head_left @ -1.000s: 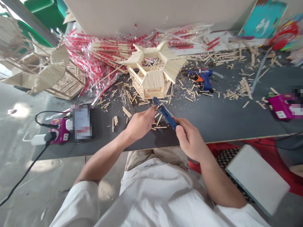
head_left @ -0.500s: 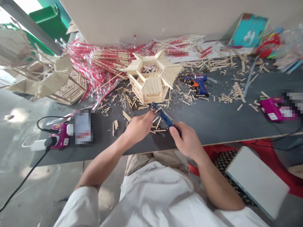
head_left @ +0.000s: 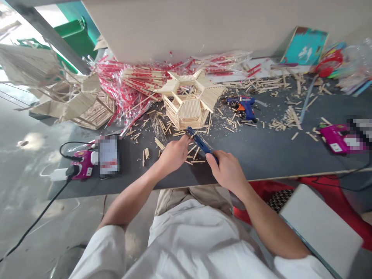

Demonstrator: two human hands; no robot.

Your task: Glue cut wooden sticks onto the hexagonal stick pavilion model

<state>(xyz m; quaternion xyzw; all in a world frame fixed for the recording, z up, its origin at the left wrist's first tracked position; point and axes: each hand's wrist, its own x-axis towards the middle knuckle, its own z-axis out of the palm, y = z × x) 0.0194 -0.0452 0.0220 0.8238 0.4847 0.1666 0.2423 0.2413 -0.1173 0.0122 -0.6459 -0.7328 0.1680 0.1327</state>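
Observation:
My right hand [head_left: 226,172] is shut around a blue-handled cutting tool [head_left: 200,145] whose far end points towards my left hand [head_left: 174,153]. The fingertips of my left hand pinch a short wooden stick [head_left: 192,136] at the tool's tip, though fingers partly hide it. Both hands are over the dark tabletop [head_left: 261,155], just in front of a pavilion model [head_left: 187,104] built of wooden sticks. Loose stick pieces [head_left: 193,153] lie beneath my hands.
A blue hot glue gun [head_left: 242,106] lies right of the pavilion among scattered sticks. Behind stand bundles of plastic-wrapped chopsticks [head_left: 130,85]. A magenta power strip [head_left: 83,164] with black cables sits on the left, another [head_left: 334,133] on the right.
The whole view has shifted slightly with my head. Both hands remain at the blue tool, and their grip shows little change.

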